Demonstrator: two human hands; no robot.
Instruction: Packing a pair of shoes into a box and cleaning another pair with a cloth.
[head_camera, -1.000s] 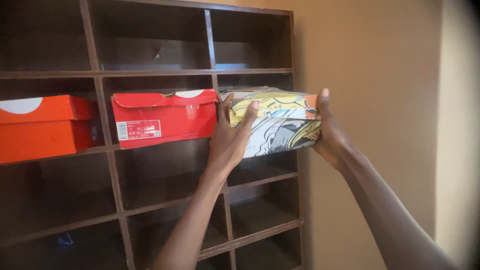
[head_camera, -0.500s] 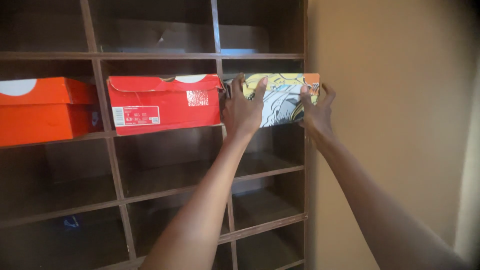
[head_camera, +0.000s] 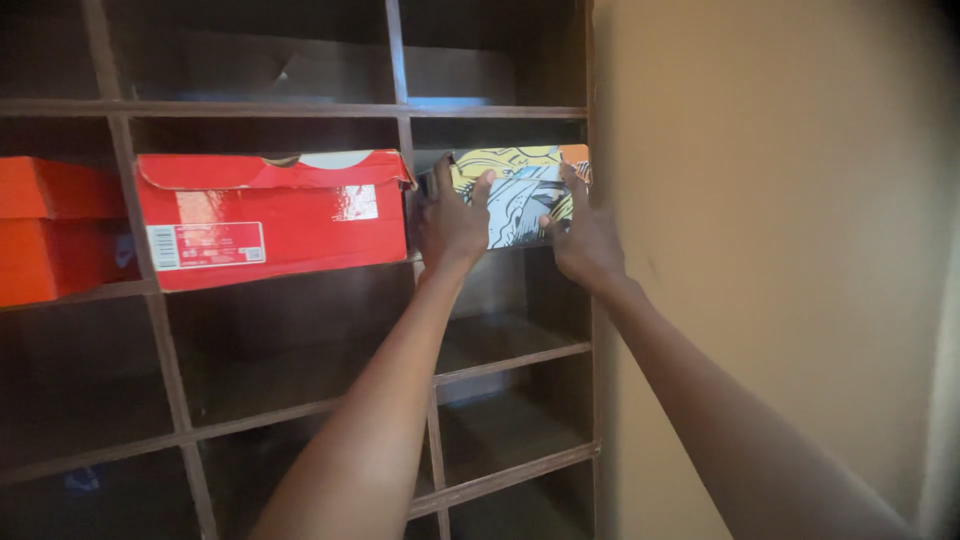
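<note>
A: State the position of the patterned box.

B: The comic-print shoebox (head_camera: 520, 190), yellow, white and grey with an orange corner, sits in the rightmost compartment of the dark wooden shelf unit (head_camera: 300, 108). Its front face is nearly level with the shelf front. It shares a row with the red shoebox (head_camera: 270, 215), which is in the next compartment to the left, across a vertical divider.

A: State the condition of the hands.

B: Both are raised and pressed flat against the front face of the comic-print shoebox. The left hand (head_camera: 452, 220) covers the box's left end, fingers spread and pointing upward, thumb toward the divider. The right hand (head_camera: 580, 235) covers the right end, fingers upward against the orange corner. The hands are apart, with the printed panel visible between them. Neither hand wraps round the box; contact is palm and fingers against the face only.

A: List the neighbouring items.

B: An orange shoebox (head_camera: 50, 235) occupies the compartment left of the red shoebox and is cut off by the frame edge. The red shoebox carries a white label on its front and its lid edge is creased. The compartments above and below this row look dark; a small blue object (head_camera: 82, 480) lies low at the left, too dim to identify. A plain tan wall (head_camera: 780, 250) adjoins the unit on the right
</note>
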